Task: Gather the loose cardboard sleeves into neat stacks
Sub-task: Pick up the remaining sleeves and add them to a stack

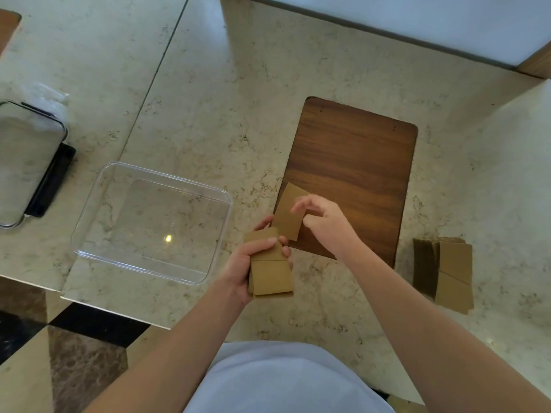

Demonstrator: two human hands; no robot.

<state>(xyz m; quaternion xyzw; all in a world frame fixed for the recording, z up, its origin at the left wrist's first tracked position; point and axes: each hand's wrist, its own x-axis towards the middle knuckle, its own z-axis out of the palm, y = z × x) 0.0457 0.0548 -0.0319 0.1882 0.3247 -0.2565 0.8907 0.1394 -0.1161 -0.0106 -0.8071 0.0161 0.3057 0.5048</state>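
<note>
Head view, looking down on a marble counter [208,84].

Left hand [247,263] closed around a small bundle of cardboard sleeves [269,272], thumb pressed across the top face, fingers wrapped underneath. Bundle held just above the counter edge. Layers are offset, the upper piece sticking out toward the far end, so it is not yet squared. The thumb clamp likely keeps the layers from sliding while another is added.

Right hand [320,222] pinches a single sleeve [289,211] by its right edge, thumb and fingers narrow. Sleeve is tilted, its lower corner touching or just over the bundle's far end, and it sits over the near-left corner of a wooden board [357,162]. Judged to be on its way onto the bundle.

Finished-looking stack of sleeves [444,272] on the counter to the right, well apart from the hands; slightly fanned.

Clear plastic container [98,186] to the left, nothing in it. Lidded tray [29,162] at far left edge.
</note>
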